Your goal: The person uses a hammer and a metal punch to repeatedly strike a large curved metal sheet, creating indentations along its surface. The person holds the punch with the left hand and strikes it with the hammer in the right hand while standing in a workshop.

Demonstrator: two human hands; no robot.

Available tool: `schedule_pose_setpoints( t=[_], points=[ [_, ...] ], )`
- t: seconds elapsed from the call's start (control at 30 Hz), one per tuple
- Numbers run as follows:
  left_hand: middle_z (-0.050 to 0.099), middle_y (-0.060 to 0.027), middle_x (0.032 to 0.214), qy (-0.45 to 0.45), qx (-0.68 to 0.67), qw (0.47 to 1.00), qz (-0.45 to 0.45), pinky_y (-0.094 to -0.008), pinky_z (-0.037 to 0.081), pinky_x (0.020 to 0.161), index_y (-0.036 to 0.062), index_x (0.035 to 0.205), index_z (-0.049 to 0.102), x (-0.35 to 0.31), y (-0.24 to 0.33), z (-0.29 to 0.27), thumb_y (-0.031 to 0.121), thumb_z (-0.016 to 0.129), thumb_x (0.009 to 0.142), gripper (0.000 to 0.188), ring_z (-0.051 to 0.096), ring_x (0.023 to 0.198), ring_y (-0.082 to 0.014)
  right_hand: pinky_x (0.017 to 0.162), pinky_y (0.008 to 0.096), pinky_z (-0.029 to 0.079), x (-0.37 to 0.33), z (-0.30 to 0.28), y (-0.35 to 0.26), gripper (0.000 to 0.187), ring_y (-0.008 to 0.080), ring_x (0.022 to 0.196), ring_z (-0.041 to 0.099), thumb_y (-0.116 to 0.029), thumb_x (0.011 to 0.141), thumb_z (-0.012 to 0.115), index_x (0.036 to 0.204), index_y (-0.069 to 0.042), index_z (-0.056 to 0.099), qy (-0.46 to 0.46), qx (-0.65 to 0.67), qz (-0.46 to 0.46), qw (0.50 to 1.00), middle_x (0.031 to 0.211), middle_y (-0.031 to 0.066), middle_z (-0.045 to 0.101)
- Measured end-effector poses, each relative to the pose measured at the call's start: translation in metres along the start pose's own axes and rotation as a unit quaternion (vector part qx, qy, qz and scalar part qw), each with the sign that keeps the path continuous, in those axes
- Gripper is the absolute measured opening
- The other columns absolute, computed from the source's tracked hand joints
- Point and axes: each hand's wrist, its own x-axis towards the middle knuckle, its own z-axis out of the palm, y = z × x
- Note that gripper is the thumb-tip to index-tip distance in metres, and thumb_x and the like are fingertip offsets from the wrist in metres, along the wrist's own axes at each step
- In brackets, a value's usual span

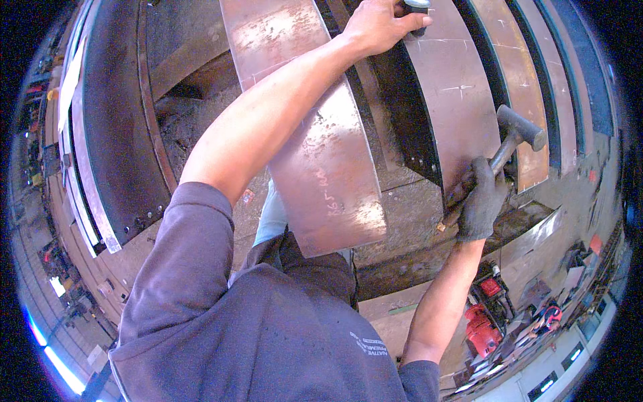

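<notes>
My bare left hand (383, 27) is at the top, its fingers closed around a short dark metal piece with a shiny round top (416, 6). It rests over the far part of a curved steel plate (462, 87) bearing white cross marks. My right hand (481, 204), in a dark grey glove, grips a hammer (521, 127) by the handle. The hammer's cylindrical head sits above the hand, over the near right edge of that plate and the adjacent brownish plate (522, 100). My left forearm crosses a wider curved steel plate (331, 174) with chalk writing.
More curved plates stand to the right, with dark gaps between. At the left is a large dark curved beam (110, 127) with bolt holes. A red machine (483, 330) and assorted tools lie on the floor at the lower right.
</notes>
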Motion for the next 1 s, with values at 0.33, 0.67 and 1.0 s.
schedule_pose_setpoints(
  t=[0.33,0.67,1.0],
  points=[
    [0.076,-0.0221,0.104,0.007,0.086,0.996,0.013,-0.0389,0.055,0.087,-0.0036,0.115,0.066,0.0,-0.003,0.006,0.037,0.073,0.093,0.047,0.074,0.1,-0.0309,0.052,0.0291,0.038,0.0,0.0,0.001,0.012,0.009,0.057,0.047,-0.017,0.095,0.064,0.091,-0.008,0.056,-0.012,0.002,0.001,1.0,0.068,-0.0022,0.052],
    [0.075,-0.0237,0.104,0.01,0.097,0.994,0.04,-0.0423,0.055,0.087,-0.0038,0.117,0.064,0.004,-0.01,0.005,0.041,0.072,0.094,0.051,0.074,0.1,-0.0345,0.053,0.0296,0.041,0.0,0.001,0.001,0.014,0.0096,0.057,0.051,-0.018,0.095,0.064,0.095,-0.005,0.059,-0.015,-0.006,-0.015,1.0,0.069,-0.0007,0.054],
    [0.075,-0.0239,0.106,-0.016,0.083,0.995,0.044,-0.0428,0.056,0.088,-0.0026,0.116,0.064,0.006,-0.006,0.001,0.04,0.071,0.094,0.049,0.074,0.102,-0.0356,0.042,0.0292,0.041,0.01,-0.003,0.015,0.019,0.0112,0.046,0.048,-0.023,0.097,0.064,0.088,-0.01,0.054,-0.003,-0.047,-0.067,0.997,0.064,-0.0006,0.05]
  ],
)
